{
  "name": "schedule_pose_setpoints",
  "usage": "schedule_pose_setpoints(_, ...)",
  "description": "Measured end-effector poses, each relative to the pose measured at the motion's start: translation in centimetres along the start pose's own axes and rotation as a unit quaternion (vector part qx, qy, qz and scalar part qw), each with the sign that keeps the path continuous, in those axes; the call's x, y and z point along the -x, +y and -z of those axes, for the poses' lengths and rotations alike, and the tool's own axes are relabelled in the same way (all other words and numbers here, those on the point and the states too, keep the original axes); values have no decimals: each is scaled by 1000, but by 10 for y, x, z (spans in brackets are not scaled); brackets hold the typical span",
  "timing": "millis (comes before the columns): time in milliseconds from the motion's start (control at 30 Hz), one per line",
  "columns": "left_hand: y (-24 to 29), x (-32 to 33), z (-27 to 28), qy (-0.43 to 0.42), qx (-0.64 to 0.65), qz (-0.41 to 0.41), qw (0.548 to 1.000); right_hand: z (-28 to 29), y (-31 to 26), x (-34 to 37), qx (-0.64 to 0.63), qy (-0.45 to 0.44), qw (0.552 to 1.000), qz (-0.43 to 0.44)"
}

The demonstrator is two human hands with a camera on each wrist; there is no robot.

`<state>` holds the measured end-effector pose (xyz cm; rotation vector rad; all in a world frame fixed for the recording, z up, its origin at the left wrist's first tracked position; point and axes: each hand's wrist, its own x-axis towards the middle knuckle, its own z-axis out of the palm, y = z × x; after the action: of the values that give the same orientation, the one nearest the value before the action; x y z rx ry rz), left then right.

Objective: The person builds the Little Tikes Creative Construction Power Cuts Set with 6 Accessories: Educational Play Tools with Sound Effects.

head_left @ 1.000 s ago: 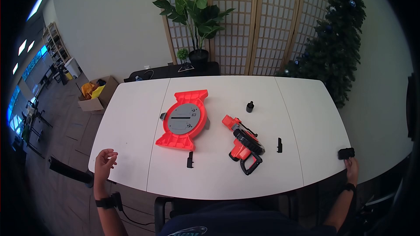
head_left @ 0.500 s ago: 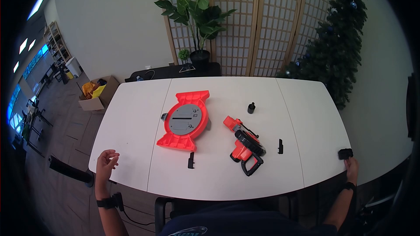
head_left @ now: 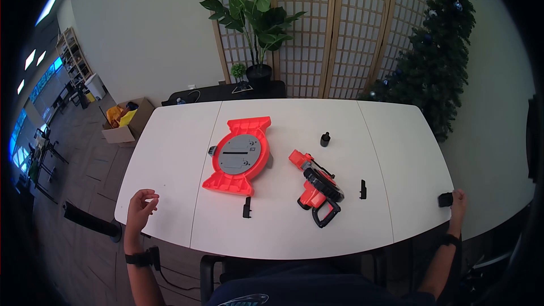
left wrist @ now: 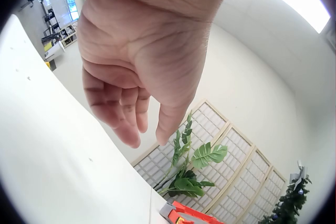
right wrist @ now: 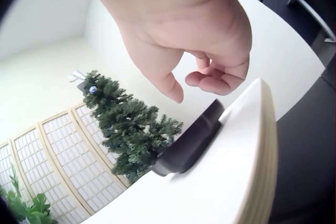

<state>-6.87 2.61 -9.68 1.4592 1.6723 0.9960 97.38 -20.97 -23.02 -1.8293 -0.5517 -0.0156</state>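
Your left hand (head_left: 141,205) is over the tabletop's left edge, fingers loosely bent and thumb apart, wrist banded, forearm rising from the near side; your right hand (head_left: 459,205), also banded at the wrist, hangs at the right edge, fingers bent, thumb apart, gripping nothing.

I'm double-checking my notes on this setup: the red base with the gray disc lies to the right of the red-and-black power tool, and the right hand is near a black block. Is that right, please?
Not quite: the side is wrong. The head view shows the red base to the left of the red-and-black power tool. The right hand is indeed near a black block.
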Motion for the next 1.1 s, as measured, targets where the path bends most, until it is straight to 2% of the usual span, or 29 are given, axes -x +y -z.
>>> schedule_pose_setpoints(33, 1, -6, -6, -24, -26, -23, 999, -11, -26, 7, 0, 0, 1000, 0)
schedule_pose_setpoints(100, 17, -10, -18, -46, -52, -45, 997, -45, -113, 48, 20, -78, 996, 44)
schedule_pose_setpoints(133, 32, -10, -28, -59, -95, -63, 992, -60, -142, 59, 20, -79, 996, 44)
schedule_pose_setpoints(167, 44, -11, -38, -72, -139, -81, 984, -74, -166, 69, 12, -137, 988, 72)
schedule_pose_setpoints(200, 51, -14, -46, -73, -139, -81, 984, -88, -187, 78, 4, -194, 976, 99)
schedule_pose_setpoints(267, 65, -20, -62, -99, -175, -166, 966, -112, -220, 94, 6, -269, 953, 135)
schedule_pose_setpoints(333, 84, -23, -78, -117, -186, -190, 957, -133, -258, 118, 43, -335, 926, 172)
schedule_pose_setpoints(367, 92, -23, -85, -134, -197, -214, 947, -142, -275, 129, 43, -335, 926, 171)
schedule_pose_setpoints(433, 101, -29, -98, -161, -218, -231, 934, -157, -302, 151, 99, -433, 873, 200)
schedule_pose_setpoints(467, 103, -31, -104, -187, -239, -249, 920, -164, -311, 161, 99, -433, 873, 199)
schedule_pose_setpoints(567, 113, -34, -118, -212, -274, -234, 908, -181, -329, 180, 155, -554, 787, 222)
schedule_pose_setpoints(600, 115, -34, -121, -228, -292, -238, 898, -186, -331, 183, 155, -555, 787, 222)
schedule_pose_setpoints(667, 109, -39, -127, -250, -293, -253, 888, -194, -335, 191, 195, -590, 733, 277)
schedule_pose_setpoints(700, 107, -41, -130, -271, -293, -269, 876, -198, -339, 194, 241, -605, 713, 260)
schedule_pose_setpoints(733, 107, -41, -133, -271, -294, -269, 876, -201, -333, 194, 240, -604, 714, 260)
schedule_pose_setpoints(800, 106, -40, -139, -275, -311, -314, 854, -213, -312, 193, 244, -589, 666, 388)
schedule_pose_setpoints(933, 97, -43, -148, -270, -313, -298, 860, -223, -305, 199, 246, -589, 652, 409)
schedule_pose_setpoints(1100, 91, -47, -155, -247, -319, -363, 840, -229, -302, 205, 280, -605, 643, 378)
